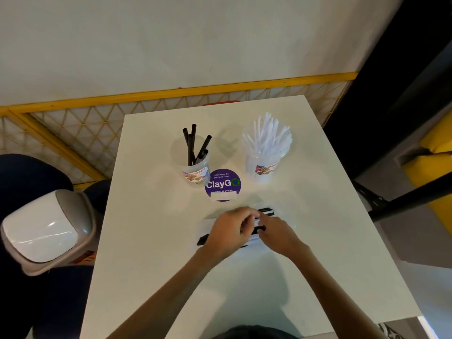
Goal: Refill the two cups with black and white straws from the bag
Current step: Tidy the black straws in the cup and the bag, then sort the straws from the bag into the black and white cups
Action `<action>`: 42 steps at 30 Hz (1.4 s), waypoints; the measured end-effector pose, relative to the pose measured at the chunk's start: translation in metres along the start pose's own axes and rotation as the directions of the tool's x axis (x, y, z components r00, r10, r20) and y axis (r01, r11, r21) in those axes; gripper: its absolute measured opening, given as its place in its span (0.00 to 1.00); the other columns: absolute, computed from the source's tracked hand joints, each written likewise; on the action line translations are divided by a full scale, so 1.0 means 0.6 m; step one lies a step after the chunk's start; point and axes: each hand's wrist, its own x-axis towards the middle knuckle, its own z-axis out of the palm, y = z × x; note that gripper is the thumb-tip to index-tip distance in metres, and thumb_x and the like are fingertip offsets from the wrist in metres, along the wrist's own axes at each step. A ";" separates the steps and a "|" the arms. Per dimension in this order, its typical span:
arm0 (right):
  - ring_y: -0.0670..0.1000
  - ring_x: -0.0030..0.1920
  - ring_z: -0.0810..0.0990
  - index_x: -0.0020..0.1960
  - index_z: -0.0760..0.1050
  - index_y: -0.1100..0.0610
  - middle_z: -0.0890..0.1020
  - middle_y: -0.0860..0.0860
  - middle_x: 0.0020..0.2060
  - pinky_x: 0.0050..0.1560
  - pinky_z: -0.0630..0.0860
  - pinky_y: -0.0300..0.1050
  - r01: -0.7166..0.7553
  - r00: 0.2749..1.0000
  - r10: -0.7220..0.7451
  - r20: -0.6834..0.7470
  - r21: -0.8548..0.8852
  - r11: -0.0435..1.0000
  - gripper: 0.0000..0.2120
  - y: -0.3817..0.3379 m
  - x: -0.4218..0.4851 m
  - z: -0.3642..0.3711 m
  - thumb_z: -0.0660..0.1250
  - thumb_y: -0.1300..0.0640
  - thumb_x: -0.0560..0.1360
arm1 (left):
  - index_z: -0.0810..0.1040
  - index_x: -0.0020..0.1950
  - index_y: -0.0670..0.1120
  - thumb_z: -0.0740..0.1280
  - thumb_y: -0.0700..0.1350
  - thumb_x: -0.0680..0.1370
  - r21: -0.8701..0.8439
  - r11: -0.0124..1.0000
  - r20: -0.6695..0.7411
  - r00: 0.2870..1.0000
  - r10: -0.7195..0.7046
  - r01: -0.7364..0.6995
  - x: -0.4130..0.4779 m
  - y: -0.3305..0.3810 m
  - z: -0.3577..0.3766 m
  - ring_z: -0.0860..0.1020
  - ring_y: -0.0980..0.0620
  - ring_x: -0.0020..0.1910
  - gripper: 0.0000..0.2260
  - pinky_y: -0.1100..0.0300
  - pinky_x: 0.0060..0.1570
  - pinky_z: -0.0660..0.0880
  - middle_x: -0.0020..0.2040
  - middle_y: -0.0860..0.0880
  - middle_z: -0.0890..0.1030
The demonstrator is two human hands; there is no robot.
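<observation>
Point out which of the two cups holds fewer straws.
The left cup, holding only a handful of black straws; the right cup is packed with white straws.

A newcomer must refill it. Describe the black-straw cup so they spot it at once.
On the white table, two clear cups stand beyond the round purple sticker. The black-straw cup is the left one, holding only a few black straws; the right cup is packed with white ones.

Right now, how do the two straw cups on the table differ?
The black-straw cup holds only a handful of straws; the white-straw cup is packed full. Its black straws lean loosely apart, while the white straws fan out in a dense bunch. Both cups are clear, labelled and upright.
</observation>
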 end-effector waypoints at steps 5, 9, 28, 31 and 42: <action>0.56 0.61 0.76 0.76 0.53 0.53 0.76 0.56 0.63 0.60 0.72 0.46 0.035 0.999 -0.037 -0.033 -0.069 0.997 0.27 0.019 -0.010 -0.004 0.58 0.60 0.79 | 0.75 0.62 0.43 0.62 0.40 0.78 0.286 0.952 0.167 0.973 -0.161 0.108 -0.021 -0.069 0.054 0.75 0.48 0.60 0.13 0.63 0.61 0.68 0.62 0.46 0.77; 0.56 0.63 0.75 0.76 0.51 0.52 0.72 0.56 0.68 0.63 0.70 0.46 0.059 0.997 -0.063 -0.052 -0.082 0.995 0.29 0.031 -0.012 -0.015 0.59 0.59 0.79 | 0.74 0.64 0.40 0.75 0.47 0.68 0.485 0.871 0.200 0.959 -0.201 0.081 -0.019 -0.100 0.068 0.78 0.41 0.59 0.27 0.50 0.60 0.73 0.61 0.41 0.78; 0.56 0.63 0.75 0.76 0.51 0.53 0.71 0.56 0.68 0.65 0.69 0.46 0.071 0.997 -0.071 -0.009 0.086 0.994 0.30 0.047 0.009 -0.032 0.60 0.61 0.78 | 0.81 0.43 0.50 0.82 0.56 0.49 0.604 0.796 0.313 0.932 -0.183 -0.046 -0.010 -0.100 0.094 0.81 0.56 0.36 0.26 0.66 0.34 0.77 0.39 0.54 0.81; 0.56 0.66 0.72 0.76 0.52 0.54 0.68 0.55 0.71 0.67 0.67 0.47 0.073 0.997 -0.073 -0.002 0.105 0.992 0.29 0.045 0.010 -0.030 0.60 0.61 0.78 | 0.82 0.43 0.50 0.81 0.57 0.50 0.640 0.767 0.308 0.932 -0.193 -0.052 -0.006 -0.102 0.093 0.81 0.56 0.37 0.25 0.65 0.35 0.77 0.40 0.54 0.81; 0.56 0.67 0.71 0.75 0.58 0.54 0.70 0.55 0.70 0.66 0.67 0.42 0.051 0.998 -0.044 -0.040 0.185 0.981 0.26 0.042 -0.001 -0.043 0.56 0.65 0.78 | 0.65 0.66 0.41 0.62 0.43 0.78 0.714 0.700 0.348 0.886 -0.306 -0.038 0.008 -0.082 0.115 0.71 0.46 0.61 0.18 0.55 0.57 0.69 0.63 0.44 0.71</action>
